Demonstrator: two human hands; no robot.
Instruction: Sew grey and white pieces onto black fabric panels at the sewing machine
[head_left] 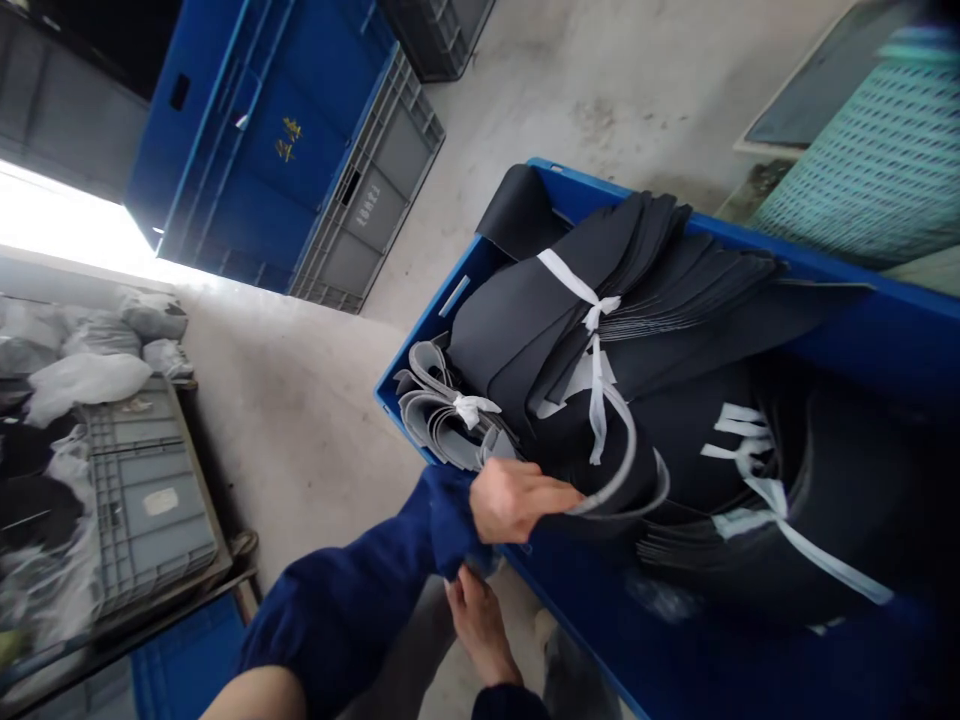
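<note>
My left hand (517, 500) reaches over the near edge of a blue crate (570, 600), fingers curled together. Its fingertips meet a curved grey strip (628, 450); whether they grip it I cannot tell. Below, my right hand (480, 622) pinches the cuff of the dark blue sleeve (360, 580) on my left arm. Inside the crate lie a stack of black sheets (525, 320) tied with a white band (566, 275), a second tied black bundle (712, 545), and rolled grey pieces (431, 410) bound by a white knot (469, 408).
A blue crate (285, 150) sits on a grey crate (375, 200) at the upper left. At left, plastic-wrapped goods (90, 370) rest by grey crates (150, 500). A teal patterned surface (862, 160) stands beyond the far side. Concrete floor (300, 400) runs between.
</note>
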